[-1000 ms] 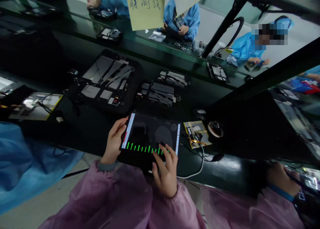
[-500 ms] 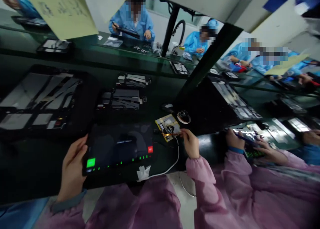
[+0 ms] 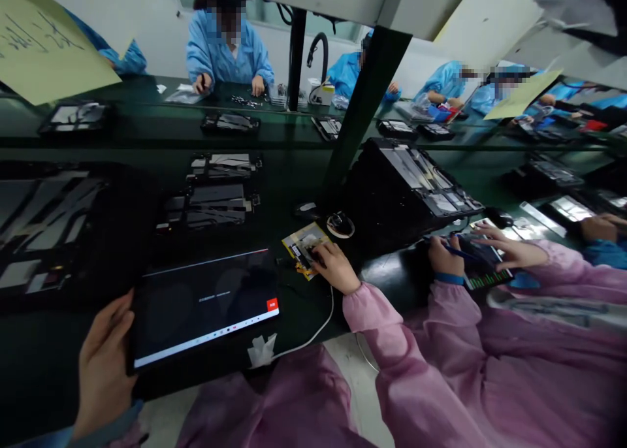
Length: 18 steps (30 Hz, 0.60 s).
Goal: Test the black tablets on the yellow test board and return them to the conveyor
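My left hand (image 3: 105,356) grips the left edge of a tablet (image 3: 206,307), thumb in front and the other fingers hidden behind. The tablet's dark screen shows a small line of text, a red square at the right and a pale bar along the bottom. To its right lies a flat yellow-edged part (image 3: 292,247) with a label and gold flex strips, possibly a battery. My right hand (image 3: 337,267) rests over that part with bent fingers pressed together; what the fingertips hold is hidden. A white cable (image 3: 321,330) curves below the hand.
Opened tablet bodies (image 3: 215,206) lie behind the tablet, and larger stacks stand left and at the black box (image 3: 392,187). A roll of tape (image 3: 340,224) sits beside a mouse (image 3: 306,210). A neighbour's hands (image 3: 445,258) work at right. A dark post (image 3: 365,95) rises behind.
The view has shifted right. The tablet's screen went from green and red marks to a pale bottom bar with the red square. My right hand moved from a gold strip onto the yellow-edged part.
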Tool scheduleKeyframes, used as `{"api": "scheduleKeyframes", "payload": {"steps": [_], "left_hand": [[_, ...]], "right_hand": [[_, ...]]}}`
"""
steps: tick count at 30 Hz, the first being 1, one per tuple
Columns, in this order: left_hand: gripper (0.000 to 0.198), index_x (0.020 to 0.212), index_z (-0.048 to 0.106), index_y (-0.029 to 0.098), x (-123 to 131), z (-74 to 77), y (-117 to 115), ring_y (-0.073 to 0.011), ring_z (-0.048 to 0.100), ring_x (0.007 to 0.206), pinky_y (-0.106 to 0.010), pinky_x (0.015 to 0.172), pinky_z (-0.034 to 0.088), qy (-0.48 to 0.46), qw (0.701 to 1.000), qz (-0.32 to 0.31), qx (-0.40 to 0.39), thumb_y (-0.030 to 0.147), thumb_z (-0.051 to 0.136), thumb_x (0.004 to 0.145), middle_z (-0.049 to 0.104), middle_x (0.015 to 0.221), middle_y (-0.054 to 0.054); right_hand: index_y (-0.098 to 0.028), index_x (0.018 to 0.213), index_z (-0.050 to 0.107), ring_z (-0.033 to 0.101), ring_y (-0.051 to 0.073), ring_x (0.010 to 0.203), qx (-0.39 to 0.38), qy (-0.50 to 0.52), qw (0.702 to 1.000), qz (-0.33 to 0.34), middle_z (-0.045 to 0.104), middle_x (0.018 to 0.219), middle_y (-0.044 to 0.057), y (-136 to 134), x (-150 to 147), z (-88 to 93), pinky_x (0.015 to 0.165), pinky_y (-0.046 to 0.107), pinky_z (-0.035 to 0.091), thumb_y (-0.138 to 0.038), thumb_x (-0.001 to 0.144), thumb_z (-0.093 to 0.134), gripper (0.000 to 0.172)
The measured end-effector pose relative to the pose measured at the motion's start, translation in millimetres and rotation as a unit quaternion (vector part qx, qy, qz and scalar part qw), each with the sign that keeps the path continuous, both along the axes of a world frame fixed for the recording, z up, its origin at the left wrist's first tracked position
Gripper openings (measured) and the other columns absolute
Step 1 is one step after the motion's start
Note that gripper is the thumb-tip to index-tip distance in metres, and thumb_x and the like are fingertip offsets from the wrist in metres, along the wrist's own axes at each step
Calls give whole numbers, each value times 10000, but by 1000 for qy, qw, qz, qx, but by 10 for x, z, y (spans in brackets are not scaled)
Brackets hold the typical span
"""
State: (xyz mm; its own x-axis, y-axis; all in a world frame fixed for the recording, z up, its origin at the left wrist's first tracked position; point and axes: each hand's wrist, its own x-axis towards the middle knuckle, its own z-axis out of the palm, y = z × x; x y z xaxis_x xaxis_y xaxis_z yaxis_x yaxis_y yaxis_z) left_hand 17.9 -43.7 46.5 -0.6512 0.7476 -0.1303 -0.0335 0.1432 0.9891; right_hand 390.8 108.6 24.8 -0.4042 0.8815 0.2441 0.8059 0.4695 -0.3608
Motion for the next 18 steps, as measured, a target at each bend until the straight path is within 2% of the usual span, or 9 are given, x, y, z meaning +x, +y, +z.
{"api": "scheduleKeyframes", "payload": {"steps": [4, 7, 10, 12, 13, 15, 18], "left_hand": [[385, 1067, 643, 359, -47, -73, 2, -268, 390, 1350, -383, 1190, 212, 52, 998, -31, 23, 366, 695, 686, 587, 1310, 87], [356, 1088, 627, 338, -80, -120, 1, -282, 377, 1354, -431, 1189, 195, 68, 997, -31, 27, 390, 653, 736, 574, 1333, 84], [318, 1134, 583, 359, -94, -154, -3, -285, 336, 1362, -486, 1145, 214, 79, 996, -41, 6, 396, 537, 822, 541, 1361, 128], [291, 1143, 560, 370, -95, -171, -6, -283, 333, 1349, -518, 1066, 309, 103, 994, -44, -8, 364, 471, 865, 534, 1359, 150], [279, 1136, 555, 367, -95, -177, -8, -286, 335, 1342, -526, 1010, 362, 113, 993, -40, -15, 351, 456, 875, 532, 1358, 152], [254, 1111, 552, 345, -99, -185, -12, -296, 316, 1339, -523, 889, 440, 129, 991, -32, -32, 344, 440, 883, 509, 1377, 149], [231, 1014, 565, 278, -106, -184, -16, -316, 243, 1350, -478, 734, 481, 145, 984, -47, -87, 376, 391, 898, 406, 1449, 164]], "right_hand": [[-179, 800, 625, 506, 216, 898, 21, -5, 1000, -9, 576, 914, 76, 101, -12, -8, 837, 361, 448, -147, 777, 622, 40], [-182, 752, 600, 535, 208, 849, -43, 116, 992, -34, 572, 854, 61, 213, 184, 70, 808, 362, 459, -210, 771, 591, 35], [-192, 839, 573, 579, 192, 860, -137, 302, 943, -33, 598, 887, 48, 266, 385, 226, 783, 330, 474, -319, 832, 510, 142], [-197, 880, 550, 597, 189, 887, -187, 370, 910, -12, 621, 914, 49, 230, 400, 339, 792, 323, 477, -372, 865, 480, 189], [-197, 877, 546, 603, 184, 870, -206, 374, 904, 8, 629, 894, 44, 194, 359, 388, 787, 321, 479, -390, 874, 483, 203], [-196, 868, 563, 601, 166, 807, -224, 325, 916, 72, 634, 830, 25, 112, 201, 452, 763, 309, 481, -390, 885, 512, 201], [-206, 945, 626, 581, 155, 846, -155, 206, 950, 175, 648, 823, 10, 17, -97, 430, 794, 292, 463, -295, 909, 540, 129]]}}
